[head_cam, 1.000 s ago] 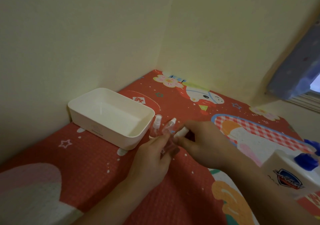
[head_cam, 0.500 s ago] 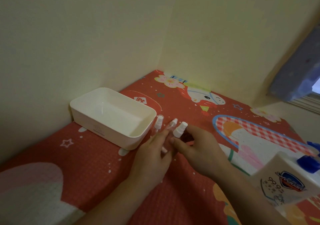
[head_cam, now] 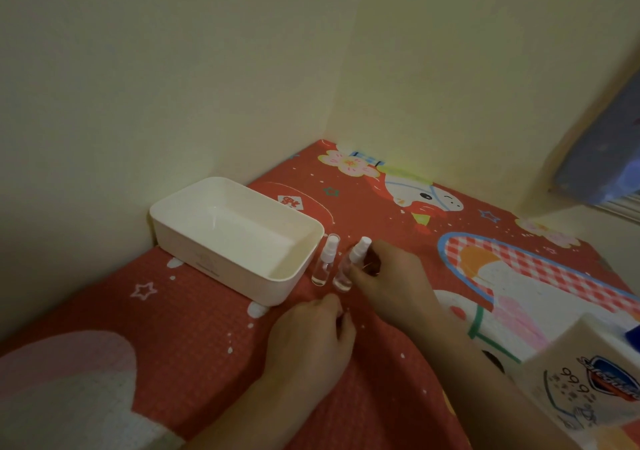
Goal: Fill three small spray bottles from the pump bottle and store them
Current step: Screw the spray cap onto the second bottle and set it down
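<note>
Two bottles: small spray bottles stand upright just beside the white bin (head_cam: 194, 241), the left bottle (head_cam: 325, 264) free, the right bottle (head_cam: 348, 269) gripped.
Right hand (head_cam: 391, 276): fingers curled round that bottle; a nudge could topple its light neighbour.
Left hand (head_cam: 311, 338): loosely curled; holding anything, I cannot tell.
Pump bottle (head_cam: 588, 380): close by the right forearm, easily knocked.
Third bottle: unseen.

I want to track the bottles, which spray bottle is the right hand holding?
The spray bottle farther from the white bin; the other bottle beside the bin stands untouched.
</note>
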Demonstrator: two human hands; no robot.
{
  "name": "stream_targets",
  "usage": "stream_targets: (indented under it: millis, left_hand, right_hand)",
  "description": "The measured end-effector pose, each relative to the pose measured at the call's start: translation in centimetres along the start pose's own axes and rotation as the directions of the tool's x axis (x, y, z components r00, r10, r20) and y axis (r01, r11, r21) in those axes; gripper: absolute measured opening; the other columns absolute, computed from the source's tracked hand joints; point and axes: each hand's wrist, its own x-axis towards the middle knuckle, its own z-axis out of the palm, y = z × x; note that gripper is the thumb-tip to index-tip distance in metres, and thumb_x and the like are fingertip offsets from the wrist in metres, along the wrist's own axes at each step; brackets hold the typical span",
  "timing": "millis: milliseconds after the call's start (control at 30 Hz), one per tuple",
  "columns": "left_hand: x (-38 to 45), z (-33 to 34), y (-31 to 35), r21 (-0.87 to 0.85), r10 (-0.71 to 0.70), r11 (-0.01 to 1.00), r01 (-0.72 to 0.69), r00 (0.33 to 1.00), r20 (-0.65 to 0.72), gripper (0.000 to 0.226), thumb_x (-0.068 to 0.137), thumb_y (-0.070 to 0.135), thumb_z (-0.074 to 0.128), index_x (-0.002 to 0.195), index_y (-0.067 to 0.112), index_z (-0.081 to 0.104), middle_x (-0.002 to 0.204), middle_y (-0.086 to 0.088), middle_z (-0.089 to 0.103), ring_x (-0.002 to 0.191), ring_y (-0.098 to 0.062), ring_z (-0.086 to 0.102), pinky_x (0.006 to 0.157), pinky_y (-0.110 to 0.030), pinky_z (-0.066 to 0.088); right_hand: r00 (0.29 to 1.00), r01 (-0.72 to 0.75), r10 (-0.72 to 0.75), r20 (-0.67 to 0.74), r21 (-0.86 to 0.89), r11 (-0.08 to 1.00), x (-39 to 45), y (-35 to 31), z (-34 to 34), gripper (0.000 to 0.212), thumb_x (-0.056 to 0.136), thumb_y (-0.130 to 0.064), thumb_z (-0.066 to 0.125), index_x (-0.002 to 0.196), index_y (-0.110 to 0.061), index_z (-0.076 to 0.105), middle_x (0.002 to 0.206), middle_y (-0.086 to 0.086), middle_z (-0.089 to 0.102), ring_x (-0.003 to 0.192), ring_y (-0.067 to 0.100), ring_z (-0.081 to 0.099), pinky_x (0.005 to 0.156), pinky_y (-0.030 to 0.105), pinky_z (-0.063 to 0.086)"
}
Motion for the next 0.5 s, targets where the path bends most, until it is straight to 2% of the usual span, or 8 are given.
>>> stream_targets:
  millis: [200,400,500]
  left_hand:
    - [-0.07,-0.14,0.23,0.003,-0.008,1.0,0.008,1.0,0.007,0.024,0.095,0.041,0.047,0.075,0.03,0.041,0.07,0.011,0.055,0.062,-0.008,0.045,0.058,-0.023,0.028]
    - [0.02,0.0,0.11,0.022,-0.012,1.0,0.012,1.0,0.0,0.025,0.094,0.041,0.048,0.073,0.029,0.042,0.072,0.007,0.062,0.062,-0.009,0.049,0.058,-0.026,0.03]
    - [0.02,-0.09,0.17,0.013,-0.01,1.0,0.01,1.0,0.001,0.024,0.094,0.041,0.047,0.074,0.029,0.041,0.074,0.007,0.063,0.063,-0.009,0.049,0.058,-0.026,0.028]
  right_hand:
    - [0.999,0.014,-0.013,0.052,-0.032,0.999,0.41,0.11,0.82,0.018,0.085,-0.032,0.064,0.092,-0.016,0.064,0.082,-0.004,0.068,0.073,0.012,0.063,0.069,0.036,0.056]
    - [0.998,0.046,-0.045,0.039,-0.019,0.999,0.44,-0.11,1.11,0.016,0.084,-0.031,0.065,0.092,-0.017,0.064,0.083,-0.004,0.069,0.075,0.013,0.065,0.069,0.034,0.055]
    - [0.998,0.022,-0.025,0.059,0.04,0.999,0.03,-0.18,0.59,0.023,0.086,-0.037,0.064,0.1,-0.018,0.063,0.09,-0.006,0.068,0.079,0.012,0.065,0.072,0.034,0.055]
